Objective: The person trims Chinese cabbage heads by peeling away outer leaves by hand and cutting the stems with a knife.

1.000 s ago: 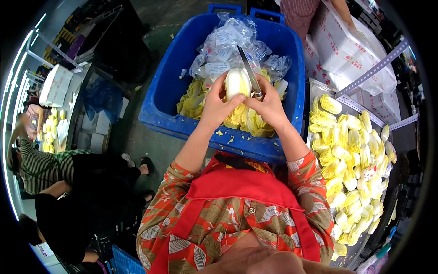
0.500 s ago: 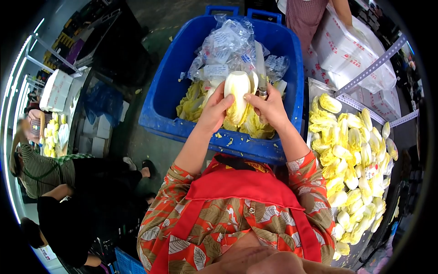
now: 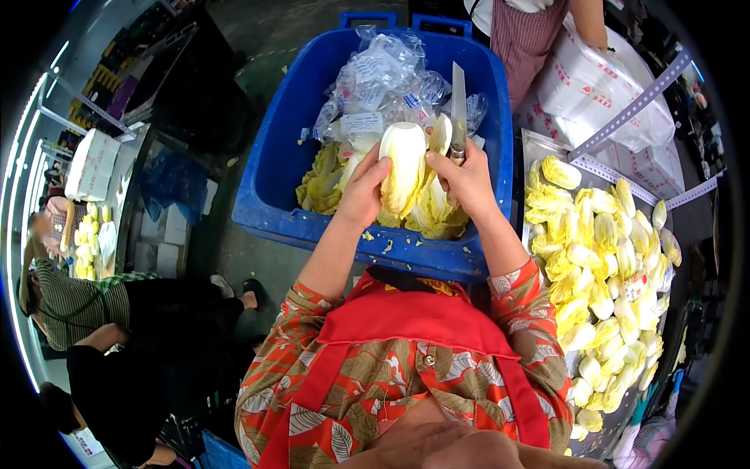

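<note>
While the left hand (image 3: pixel 363 191) grips a cabbage (image 3: pixel 403 168) from the side, its thumb on the pale leaves, the right hand (image 3: pixel 471 184) clasps a knife (image 3: pixel 458 102), blade up, and pinches an outer leaf (image 3: pixel 441 137) whose top stands apart from the head. The cabbage is held upright over the front part of a blue bin (image 3: pixel 269 148). Crumpled clear plastic bags (image 3: pixel 379 70) lie toward the bin's far side, with yellow leaves (image 3: pixel 316 191) nearer; scraps dot its front rim. Right of the bin, a metal table (image 3: pixel 533 148) bears a pile of cabbages (image 3: pixel 605 273); beyond stand printed white boxes (image 3: pixel 590 86), their contents hidden.
</note>
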The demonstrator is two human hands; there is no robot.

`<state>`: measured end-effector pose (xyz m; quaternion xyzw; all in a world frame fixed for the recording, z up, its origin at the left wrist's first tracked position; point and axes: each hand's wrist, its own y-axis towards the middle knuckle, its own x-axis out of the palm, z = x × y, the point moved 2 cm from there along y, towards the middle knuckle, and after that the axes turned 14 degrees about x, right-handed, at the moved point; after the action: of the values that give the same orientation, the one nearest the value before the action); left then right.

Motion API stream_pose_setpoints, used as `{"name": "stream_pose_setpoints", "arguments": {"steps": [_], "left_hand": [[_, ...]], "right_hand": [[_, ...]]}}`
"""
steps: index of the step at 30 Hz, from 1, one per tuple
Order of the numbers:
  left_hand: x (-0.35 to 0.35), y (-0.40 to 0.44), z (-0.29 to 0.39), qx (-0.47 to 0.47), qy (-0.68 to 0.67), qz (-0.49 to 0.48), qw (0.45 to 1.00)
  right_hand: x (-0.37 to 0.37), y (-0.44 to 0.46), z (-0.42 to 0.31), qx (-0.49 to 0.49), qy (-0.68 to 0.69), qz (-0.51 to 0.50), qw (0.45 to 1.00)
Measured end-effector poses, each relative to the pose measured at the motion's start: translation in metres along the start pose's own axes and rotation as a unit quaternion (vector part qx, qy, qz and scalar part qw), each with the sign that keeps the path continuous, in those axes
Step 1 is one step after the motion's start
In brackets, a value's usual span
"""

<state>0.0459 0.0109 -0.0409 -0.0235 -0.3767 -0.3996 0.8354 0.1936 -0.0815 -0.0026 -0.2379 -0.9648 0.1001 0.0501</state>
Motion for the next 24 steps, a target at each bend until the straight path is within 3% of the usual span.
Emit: {"name": "stream_pose_setpoints", "arguments": {"steps": [1, 5, 10, 12, 13, 14, 15, 17, 20, 23, 24], "left_hand": [[0.000, 0.000, 0.000, 0.000, -0.003, 0.004, 1.000], [0.003, 0.001, -0.004, -0.002, -0.015, -0.005, 1.000], [0.008, 0.003, -0.003, 0.022, 0.056, 0.027, 0.998], [0.009, 0.004, -0.003, 0.057, 0.125, 0.025, 0.990], [0.013, 0.004, -0.002, 0.092, 0.194, 0.025, 0.976], [0.020, 0.001, -0.005, 0.102, 0.144, 0.089, 0.980], [0.018, 0.002, -0.010, 0.102, 0.145, 0.090, 0.980], [0.006, 0.011, -0.018, 0.129, 0.249, 0.138, 0.950], [0.009, 0.019, -0.008, 0.110, 0.326, 0.092, 0.934], [0.018, 0.013, -0.004, 0.119, 0.345, 0.022, 0.931], [0.019, 0.010, -0.005, 0.084, 0.361, 0.005, 0.929]], "right_hand": [[-0.001, -0.001, -0.001, 0.019, 0.042, -0.025, 0.999], [-0.001, -0.002, -0.002, 0.004, -0.039, -0.055, 0.998], [-0.003, 0.001, 0.004, 0.027, -0.086, -0.026, 0.996], [0.005, 0.007, 0.014, -0.118, -0.076, -0.039, 0.989], [0.007, 0.005, 0.014, -0.117, -0.076, -0.040, 0.989], [0.009, 0.003, 0.016, -0.090, -0.060, -0.022, 0.994], [0.010, 0.002, 0.016, -0.064, -0.044, -0.004, 0.997], [0.010, 0.002, 0.012, -0.057, -0.036, 0.014, 0.998], [-0.001, 0.009, 0.004, -0.060, -0.107, 0.104, 0.987], [-0.007, 0.011, -0.001, -0.086, -0.141, 0.113, 0.980], [-0.006, 0.007, -0.003, -0.062, -0.162, 0.102, 0.980]]}}
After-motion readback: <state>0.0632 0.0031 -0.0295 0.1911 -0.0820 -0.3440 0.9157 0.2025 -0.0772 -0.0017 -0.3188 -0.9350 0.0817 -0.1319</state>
